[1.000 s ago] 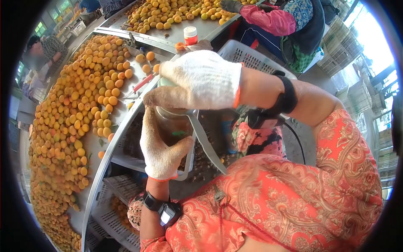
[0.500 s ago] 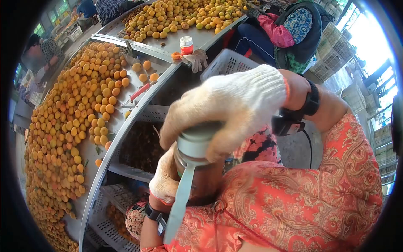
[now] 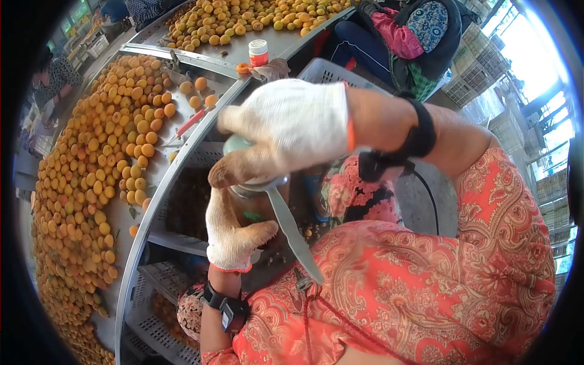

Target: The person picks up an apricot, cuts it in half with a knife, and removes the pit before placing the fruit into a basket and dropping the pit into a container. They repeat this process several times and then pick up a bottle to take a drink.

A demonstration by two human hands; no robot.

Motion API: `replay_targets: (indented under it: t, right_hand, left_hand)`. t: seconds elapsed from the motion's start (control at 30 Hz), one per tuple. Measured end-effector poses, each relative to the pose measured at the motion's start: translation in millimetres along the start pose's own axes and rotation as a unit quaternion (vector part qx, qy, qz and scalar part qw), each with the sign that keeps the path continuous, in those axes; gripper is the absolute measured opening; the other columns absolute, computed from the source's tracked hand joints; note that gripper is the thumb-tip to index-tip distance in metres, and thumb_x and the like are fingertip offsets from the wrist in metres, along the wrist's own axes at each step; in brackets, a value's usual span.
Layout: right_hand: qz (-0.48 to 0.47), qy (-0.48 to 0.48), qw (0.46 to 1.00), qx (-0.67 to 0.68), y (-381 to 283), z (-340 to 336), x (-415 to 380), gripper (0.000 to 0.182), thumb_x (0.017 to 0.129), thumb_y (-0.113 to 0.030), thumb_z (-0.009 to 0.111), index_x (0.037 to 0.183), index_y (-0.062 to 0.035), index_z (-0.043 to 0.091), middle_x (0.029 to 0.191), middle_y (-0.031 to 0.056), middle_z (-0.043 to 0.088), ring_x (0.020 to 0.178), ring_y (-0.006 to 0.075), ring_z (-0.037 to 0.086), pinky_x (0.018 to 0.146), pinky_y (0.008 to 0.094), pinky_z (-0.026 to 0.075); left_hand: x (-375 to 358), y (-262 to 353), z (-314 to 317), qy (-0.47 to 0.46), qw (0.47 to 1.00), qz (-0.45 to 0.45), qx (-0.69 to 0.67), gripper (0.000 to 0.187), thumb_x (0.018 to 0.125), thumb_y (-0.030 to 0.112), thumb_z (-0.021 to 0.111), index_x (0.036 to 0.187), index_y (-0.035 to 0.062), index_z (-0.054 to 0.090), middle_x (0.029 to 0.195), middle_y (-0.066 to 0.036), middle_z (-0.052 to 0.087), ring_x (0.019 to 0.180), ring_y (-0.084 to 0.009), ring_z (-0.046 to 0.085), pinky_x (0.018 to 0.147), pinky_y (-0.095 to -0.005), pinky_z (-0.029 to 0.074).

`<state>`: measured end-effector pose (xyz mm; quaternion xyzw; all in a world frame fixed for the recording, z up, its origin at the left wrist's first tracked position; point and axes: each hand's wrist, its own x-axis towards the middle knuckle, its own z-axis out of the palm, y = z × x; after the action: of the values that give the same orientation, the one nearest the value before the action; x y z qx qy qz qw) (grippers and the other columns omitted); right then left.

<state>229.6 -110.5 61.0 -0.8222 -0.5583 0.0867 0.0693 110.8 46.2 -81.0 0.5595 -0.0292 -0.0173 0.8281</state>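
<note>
Right gloved hand (image 3: 292,121): thumb and fingers spread apart across the pale green lid (image 3: 237,145) and clamped on its sides. Slight blur at this hand; firmness of pressure cannot be told.

Left gloved hand (image 3: 228,237): wrapped part-way around the bottle (image 3: 267,207) below the lid, thumb and fingers well apart with the body clasped between them. The contact on the hidden side cannot be confirmed.

The bottle is clear of the metal table (image 3: 125,234), held beside its near edge, on the wearer's side. The pale strap (image 3: 295,234) hangs from the neck towards the patterned clothing (image 3: 401,274), outside both grips. How full the bottle is cannot be determined.

Judgement on handling: the lower grip should hold the body steady and upright while the upper one bears evenly on the lid, square to the neck. Cloth gloves may slip on a smooth lid, so full finger contact is advisable. The strap should be kept out from under the fingers.

On the table, a red-handled tool (image 3: 190,123) lies near that edge, beside the orange fruit (image 3: 103,170). A white-capped container (image 3: 258,53) stands at the table's far corner.
</note>
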Motion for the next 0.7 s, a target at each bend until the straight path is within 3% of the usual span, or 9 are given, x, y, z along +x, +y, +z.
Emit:
replay_targets:
  t: [0.03, 0.1, 0.17, 0.23, 0.3, 0.33, 0.43, 0.63, 0.7]
  right_hand:
    - [-0.052, 0.034, 0.995, 0.081, 6, 2, 4, 0.043, 0.092, -0.046, 0.057, 0.125, -0.0201, 0.066, 0.094, 0.0175, 0.070, 0.089, 0.0364, 0.069, 0.074, 0.0444, 0.054]
    - [0.038, 0.029, 0.989, 0.139, 16, 6, 6, 0.058, 0.084, -0.047, 0.067, 0.130, -0.0117, 0.062, 0.108, 0.0199, 0.069, 0.100, 0.0366, 0.067, 0.084, 0.0416, 0.053]
    - [-0.070, 0.039, 0.980, 0.183, 34, 16, 11, 0.071, 0.077, -0.047, 0.072, 0.131, -0.0039, 0.058, 0.112, 0.0213, 0.069, 0.101, 0.0347, 0.067, 0.086, 0.0400, 0.053]
    - [-0.087, 0.071, 0.976, 0.185, 25, 14, 14, 0.066, 0.075, -0.047, 0.072, 0.124, -0.0020, 0.063, 0.102, 0.0228, 0.070, 0.093, 0.0351, 0.069, 0.082, 0.0408, 0.054]
    - [0.029, 0.013, 0.996, 0.080, 9, 8, 17, 0.055, 0.077, -0.041, 0.074, 0.109, 0.0030, 0.065, 0.089, 0.0223, 0.069, 0.085, 0.0369, 0.069, 0.075, 0.0426, 0.054]
    - [0.075, 0.001, 0.995, 0.062, 0, 7, 19, 0.056, 0.077, -0.050, 0.073, 0.094, 0.0031, 0.065, 0.079, 0.0225, 0.067, 0.076, 0.0395, 0.068, 0.069, 0.0438, 0.053]
    - [0.101, 0.044, 0.994, 0.016, -3, 21, 24, 0.062, 0.077, -0.057, 0.071, 0.091, 0.0029, 0.064, 0.075, 0.0224, 0.066, 0.073, 0.0402, 0.068, 0.067, 0.0442, 0.053]
    - [0.132, 0.080, 0.978, 0.142, 10, 37, 24, 0.072, 0.078, -0.056, 0.074, 0.118, 0.0019, 0.057, 0.097, 0.0228, 0.070, 0.093, 0.0353, 0.069, 0.079, 0.0408, 0.053]
    - [0.078, 0.126, 0.957, 0.250, 12, 50, 26, 0.071, 0.080, -0.050, 0.076, 0.124, 0.0006, 0.056, 0.101, 0.0215, 0.070, 0.096, 0.0326, 0.070, 0.082, 0.0397, 0.054]
  left_hand:
    - [1, -1, -3, 0.003, 1.000, -0.001, -0.001, 0.100, 0.056, 0.008, 0.087, 0.143, -0.0010, 0.039, 0.128, -0.010, 0.058, 0.118, -0.0244, 0.058, 0.102, -0.0384, 0.048]
    - [3, 0, -13, 0.023, 1.000, 0.006, -0.019, 0.105, 0.055, 0.008, 0.086, 0.146, -0.0018, 0.036, 0.131, -0.011, 0.056, 0.119, -0.0251, 0.058, 0.102, -0.0383, 0.048]
    - [3, -3, -21, 0.020, 0.999, 0.024, 0.012, 0.109, 0.054, 0.007, 0.086, 0.149, -0.0019, 0.032, 0.133, -0.012, 0.055, 0.119, -0.0253, 0.058, 0.103, -0.0386, 0.048]
    - [1, 7, -14, 0.025, 1.000, -0.008, -0.008, 0.110, 0.056, 0.004, 0.084, 0.151, -0.0021, 0.029, 0.135, -0.012, 0.054, 0.120, -0.0251, 0.058, 0.103, -0.0390, 0.048]
    - [2, -1, -15, 0.021, 1.000, 0.006, -0.010, 0.109, 0.057, 0.002, 0.082, 0.152, -0.0018, 0.027, 0.134, -0.012, 0.054, 0.120, -0.0254, 0.057, 0.102, -0.0393, 0.049]
    - [2, -4, -16, 0.016, 1.000, 0.023, -0.011, 0.109, 0.059, -0.001, 0.080, 0.153, -0.0016, 0.025, 0.134, -0.012, 0.054, 0.120, -0.0256, 0.057, 0.101, -0.0396, 0.049]
    - [0, -3, -21, 0.040, 0.999, -0.018, 0.014, 0.106, 0.061, -0.004, 0.078, 0.153, -0.0015, 0.024, 0.133, -0.012, 0.054, 0.121, -0.0257, 0.057, 0.101, -0.0395, 0.050]
    - [12, -5, -25, 0.087, 0.989, 0.115, -0.014, 0.104, 0.062, -0.003, 0.077, 0.152, -0.0007, 0.026, 0.131, -0.012, 0.055, 0.116, -0.0246, 0.058, 0.100, -0.0378, 0.050]
    - [11, -8, -31, 0.096, 0.988, 0.118, 0.003, 0.104, 0.061, -0.001, 0.079, 0.151, -0.0009, 0.027, 0.129, -0.011, 0.056, 0.116, -0.0248, 0.059, 0.099, -0.0376, 0.050]
